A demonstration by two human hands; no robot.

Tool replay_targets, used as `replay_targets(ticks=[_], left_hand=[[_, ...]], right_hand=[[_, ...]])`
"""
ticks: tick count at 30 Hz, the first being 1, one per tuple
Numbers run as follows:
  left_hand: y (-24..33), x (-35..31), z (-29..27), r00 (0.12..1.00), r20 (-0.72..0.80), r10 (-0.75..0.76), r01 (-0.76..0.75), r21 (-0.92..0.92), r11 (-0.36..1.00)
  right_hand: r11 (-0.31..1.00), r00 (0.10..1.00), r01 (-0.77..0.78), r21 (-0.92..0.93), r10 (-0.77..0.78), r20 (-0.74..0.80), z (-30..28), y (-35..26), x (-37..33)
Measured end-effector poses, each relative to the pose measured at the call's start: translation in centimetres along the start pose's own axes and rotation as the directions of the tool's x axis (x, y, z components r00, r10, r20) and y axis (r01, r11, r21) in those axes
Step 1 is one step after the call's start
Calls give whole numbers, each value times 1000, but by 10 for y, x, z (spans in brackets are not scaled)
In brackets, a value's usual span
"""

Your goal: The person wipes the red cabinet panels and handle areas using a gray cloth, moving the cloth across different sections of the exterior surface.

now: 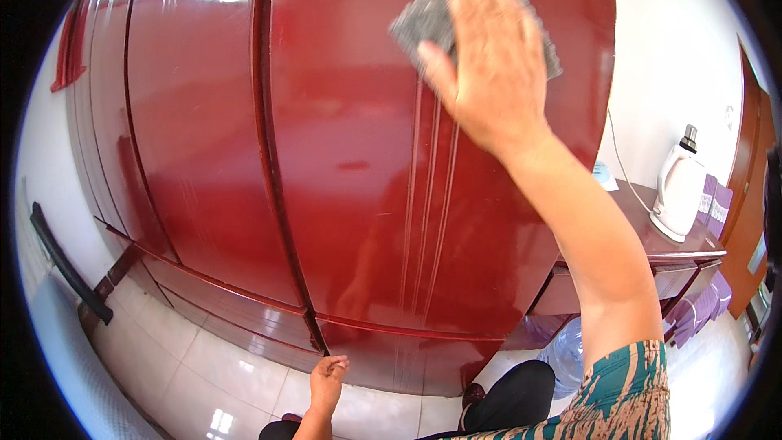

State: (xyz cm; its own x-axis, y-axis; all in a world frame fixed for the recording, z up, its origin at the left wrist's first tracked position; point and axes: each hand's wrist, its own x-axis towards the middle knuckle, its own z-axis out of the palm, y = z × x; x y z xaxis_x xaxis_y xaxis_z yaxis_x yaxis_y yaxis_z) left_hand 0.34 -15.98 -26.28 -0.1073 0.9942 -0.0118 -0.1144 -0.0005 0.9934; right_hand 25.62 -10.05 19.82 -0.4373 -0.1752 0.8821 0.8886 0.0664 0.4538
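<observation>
My right hand is raised high and presses a grey cloth flat against the glossy dark red wardrobe door, near its top right. The cloth shows around the fingers and palm. My left hand hangs low by the wardrobe's base, fingers loosely curled with nothing in it. Vertical grooves run down the door below the cloth.
A second red wardrobe door stands to the left. At the right, a white electric kettle sits on a dark wooden side table. A clear water bottle lies under it. White floor tiles lie below.
</observation>
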Motion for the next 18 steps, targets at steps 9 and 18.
replay_targets(ticks=[9,18], left_hand=[[15,-10,-16,994,10,107,-104,329,939],[1,-5,1,991,29,129,-130,406,905]], right_hand=[[909,810,87,407,-303,503,-27,-89,-95],[435,265,667,604,-897,354,-53,-120,-234]])
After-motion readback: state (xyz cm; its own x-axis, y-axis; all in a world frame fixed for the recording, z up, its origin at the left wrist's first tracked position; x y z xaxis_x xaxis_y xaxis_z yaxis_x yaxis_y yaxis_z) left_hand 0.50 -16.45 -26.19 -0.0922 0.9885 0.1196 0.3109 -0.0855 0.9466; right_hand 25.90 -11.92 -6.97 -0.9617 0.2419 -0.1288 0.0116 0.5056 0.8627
